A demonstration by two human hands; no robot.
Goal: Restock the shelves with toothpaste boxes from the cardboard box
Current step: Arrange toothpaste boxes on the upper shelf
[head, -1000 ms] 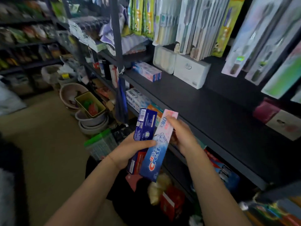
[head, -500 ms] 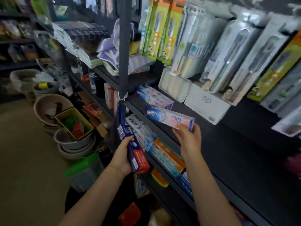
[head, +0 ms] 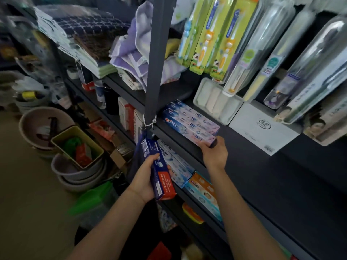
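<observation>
My right hand (head: 214,153) grips the near end of a pink and blue Crest toothpaste box (head: 187,129), which lies on the black shelf (head: 262,166) alongside another Crest box (head: 189,114) behind it. My left hand (head: 145,176) holds a dark blue toothpaste box with a red end (head: 157,171) upright below that shelf, in front of the shelf post (head: 156,72). The cardboard box is out of sight.
White boxes (head: 262,128) and hanging toothbrush packs (head: 216,44) fill the back of the shelf. More toothpaste boxes (head: 187,171) lie on the shelf below. Stacked basins (head: 75,173) and a green-lidded container (head: 95,201) stand on the floor at left.
My right hand carried the Crest box up and left onto the shelf beside the other Crest box. My left hand kept the dark blue box, shifting slightly right.
</observation>
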